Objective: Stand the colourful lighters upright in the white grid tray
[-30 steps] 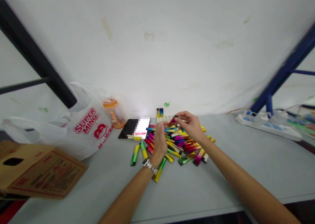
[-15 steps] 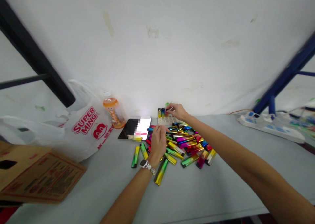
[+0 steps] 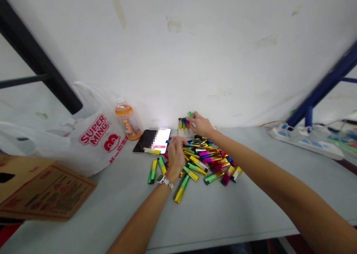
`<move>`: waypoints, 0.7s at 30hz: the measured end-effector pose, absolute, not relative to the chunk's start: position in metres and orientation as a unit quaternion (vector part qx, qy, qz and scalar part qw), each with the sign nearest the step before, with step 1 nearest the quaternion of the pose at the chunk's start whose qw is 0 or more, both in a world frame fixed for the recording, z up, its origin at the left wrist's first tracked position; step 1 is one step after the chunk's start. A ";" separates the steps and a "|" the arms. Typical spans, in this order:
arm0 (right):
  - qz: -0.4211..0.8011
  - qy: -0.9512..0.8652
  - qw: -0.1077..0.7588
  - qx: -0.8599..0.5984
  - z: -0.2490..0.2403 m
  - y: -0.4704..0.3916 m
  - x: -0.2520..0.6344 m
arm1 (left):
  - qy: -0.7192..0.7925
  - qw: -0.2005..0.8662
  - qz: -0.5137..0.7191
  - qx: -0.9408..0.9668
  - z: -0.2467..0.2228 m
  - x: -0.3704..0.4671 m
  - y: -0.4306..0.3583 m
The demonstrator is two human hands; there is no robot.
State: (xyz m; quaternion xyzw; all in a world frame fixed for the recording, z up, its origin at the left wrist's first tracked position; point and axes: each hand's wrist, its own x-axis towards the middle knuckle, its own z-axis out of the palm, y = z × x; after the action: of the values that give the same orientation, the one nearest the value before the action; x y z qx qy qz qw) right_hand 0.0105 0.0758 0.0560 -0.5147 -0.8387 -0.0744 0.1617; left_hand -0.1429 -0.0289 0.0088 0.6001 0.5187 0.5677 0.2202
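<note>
Three upright lighters [image 3: 183, 124] stood side by side at the left end of a pale tray [image 3: 184, 132] with rows of holes, just above the center of the frame, close to the wall [image 3: 223, 53]. The right hand [image 3: 201, 125] reached in from the right, its fingertips at the upper part of the rightmost one, which was magenta and yellow; whether they gripped it or had let go could not be told.

Below the tray, at the center of the frame, a loose heap of shiny lighters [image 3: 212, 159] in yellow, green, magenta, red and blue lay on the gray table [image 3: 251, 213]. The left hand [image 3: 176, 154], a silver watch [image 3: 166, 182] on its wrist, was over the heap's left side with fingers bent; what it held, if anything, could not be told.

Left of the heap lay a tablet [image 3: 145, 141], a yellow lighter [image 3: 152, 151] across its lower edge. Farther left stood a bottle of orange drink [image 3: 128, 121], beside a white plastic bag [image 3: 93, 142] with red print. A cardboard box [image 3: 47, 190] occupied the lower left, and a white power strip [image 3: 305, 141] lay at the right.
</note>
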 end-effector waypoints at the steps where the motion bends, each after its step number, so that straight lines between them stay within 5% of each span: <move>1: -0.080 -0.840 0.149 -0.515 0.056 0.072 0.011 | 0.519 0.221 0.569 0.599 0.008 -0.143 -0.028; 11: -0.040 -0.839 0.105 -0.532 0.049 0.063 0.013 | 0.513 0.227 0.591 0.580 0.011 -0.144 -0.029; 21: 0.036 -0.885 0.168 -0.434 0.043 0.015 0.021 | 0.522 0.261 0.603 0.544 0.016 -0.144 -0.031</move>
State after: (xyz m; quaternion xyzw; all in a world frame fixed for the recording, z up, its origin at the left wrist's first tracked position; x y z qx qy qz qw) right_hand 0.0207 0.0145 0.0431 -0.4338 -0.8846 0.0364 0.1675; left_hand -0.1442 -0.0314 0.0159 0.5443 0.5217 0.6027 0.2612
